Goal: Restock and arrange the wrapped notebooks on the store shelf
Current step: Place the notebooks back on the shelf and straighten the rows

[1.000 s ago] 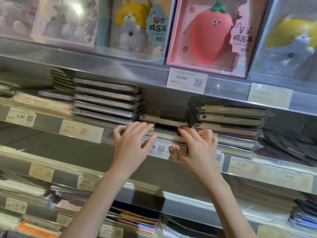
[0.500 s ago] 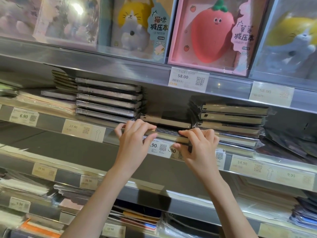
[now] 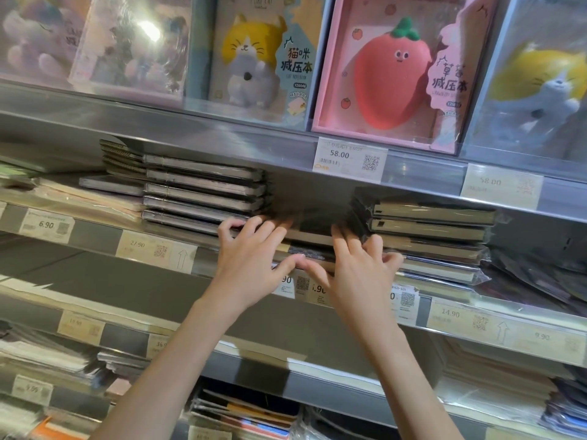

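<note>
Wrapped notebooks (image 3: 313,239) lie low in the shelf (image 3: 95,236) gap under your spread fingers: left hand (image 3: 251,265) and right hand (image 3: 359,274) press flat, gripping nothing. Taller stacks (image 3: 206,192) and (image 3: 428,236) hem both sides; headroom stays open above.

Steel shelf (image 3: 95,231) under wrapped notebooks (image 3: 203,192)
</note>
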### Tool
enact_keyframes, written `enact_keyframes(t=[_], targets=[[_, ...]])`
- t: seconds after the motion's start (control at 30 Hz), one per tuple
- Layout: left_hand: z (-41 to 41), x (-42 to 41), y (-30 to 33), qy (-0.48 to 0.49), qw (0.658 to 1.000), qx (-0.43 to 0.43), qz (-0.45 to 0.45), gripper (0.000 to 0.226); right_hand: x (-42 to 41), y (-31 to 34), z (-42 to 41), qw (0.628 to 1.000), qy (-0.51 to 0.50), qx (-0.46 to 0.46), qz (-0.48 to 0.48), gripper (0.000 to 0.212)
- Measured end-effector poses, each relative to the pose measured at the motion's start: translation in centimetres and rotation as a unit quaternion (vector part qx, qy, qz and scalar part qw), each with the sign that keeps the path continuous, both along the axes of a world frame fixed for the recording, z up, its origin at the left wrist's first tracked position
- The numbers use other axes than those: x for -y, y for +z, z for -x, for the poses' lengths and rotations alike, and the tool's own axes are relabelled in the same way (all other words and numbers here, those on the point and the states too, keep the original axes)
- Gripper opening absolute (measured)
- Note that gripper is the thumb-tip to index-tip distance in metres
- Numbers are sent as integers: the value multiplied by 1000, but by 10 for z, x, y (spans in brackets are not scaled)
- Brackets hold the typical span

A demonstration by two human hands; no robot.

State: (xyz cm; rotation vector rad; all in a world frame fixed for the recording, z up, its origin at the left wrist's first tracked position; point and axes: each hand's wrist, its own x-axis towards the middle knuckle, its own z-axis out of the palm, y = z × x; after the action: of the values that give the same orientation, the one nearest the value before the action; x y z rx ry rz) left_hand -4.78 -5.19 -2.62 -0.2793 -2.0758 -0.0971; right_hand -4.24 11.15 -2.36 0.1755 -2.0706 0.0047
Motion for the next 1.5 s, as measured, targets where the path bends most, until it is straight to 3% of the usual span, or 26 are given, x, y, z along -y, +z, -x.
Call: enact_keyframes(t=[0.27, 0.5, 0.7, 0.9, 1.0, 1.13, 1.5], targets=[[-4, -1, -9, -83, 991, -20, -102, 39, -18, -5, 3, 989, 141, -2, 49, 57], [-9, -1, -8, -102, 982, -52, -147, 28, -20, -10, 2, 975, 202, -20, 88, 46], [-12, -7, -9, -91, 980, -36, -170, 24, -30, -19, -1, 977, 202, -34, 54, 53], [-16, -25, -7, -48, 982, -50, -177, 24, -106, -29, -22, 975, 184, -55, 113, 40], [-22, -53, -8, -87, 983, -70, -145, 24, -137, -31, -29, 979, 151, -48, 128, 38], [-27, -92, -11, -148, 978, -32, -143, 25, -165, -31, -37, 984, 117, -31, 131, 34], [-19, -118, -9, -116, 981, -12, -156, 18, -175, -31, -35, 994, 71, -13, 85, 38]])
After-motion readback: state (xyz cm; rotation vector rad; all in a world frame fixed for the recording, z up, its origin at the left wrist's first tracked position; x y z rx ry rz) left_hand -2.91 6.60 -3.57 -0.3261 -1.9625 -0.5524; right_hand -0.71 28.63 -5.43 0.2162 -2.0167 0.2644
